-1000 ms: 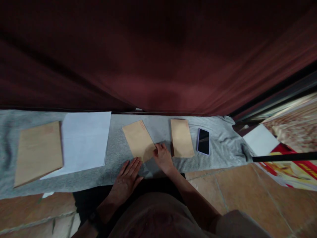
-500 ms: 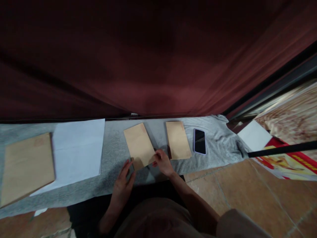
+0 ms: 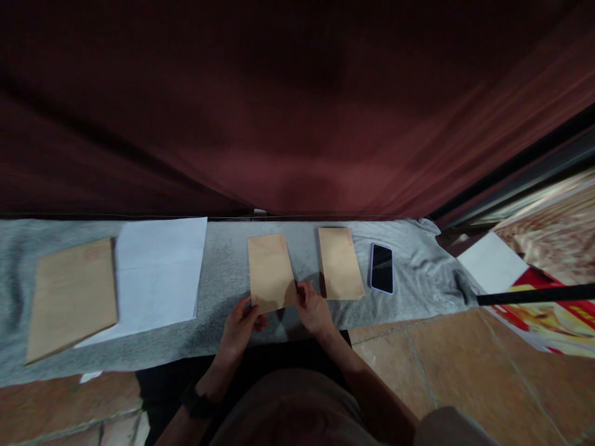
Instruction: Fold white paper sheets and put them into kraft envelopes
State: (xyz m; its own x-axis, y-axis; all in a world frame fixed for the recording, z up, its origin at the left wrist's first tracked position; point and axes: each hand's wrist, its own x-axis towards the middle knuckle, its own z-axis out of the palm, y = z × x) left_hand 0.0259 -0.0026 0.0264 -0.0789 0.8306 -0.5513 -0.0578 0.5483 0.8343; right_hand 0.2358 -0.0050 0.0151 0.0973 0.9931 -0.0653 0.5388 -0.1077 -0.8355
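A small brown envelope (image 3: 270, 271) is held at its near edge by both hands, lying nearly straight over the grey cloth (image 3: 223, 279). My left hand (image 3: 242, 325) pinches its near left corner. My right hand (image 3: 313, 310) grips its near right corner. A second small brown envelope (image 3: 340, 262) lies flat just to the right of it.
A phone (image 3: 382, 267) with a dark screen lies right of the second envelope. A white sheet (image 3: 158, 269) and a large brown envelope (image 3: 72, 297) lie on the cloth at the left. A dark red curtain (image 3: 297, 105) hangs behind. Tiled floor (image 3: 441, 371) is at the right, with white paper (image 3: 491, 261).
My left hand went from lying flat on the cloth to pinching the envelope's near corner. The envelope turned from slanted to nearly straight.
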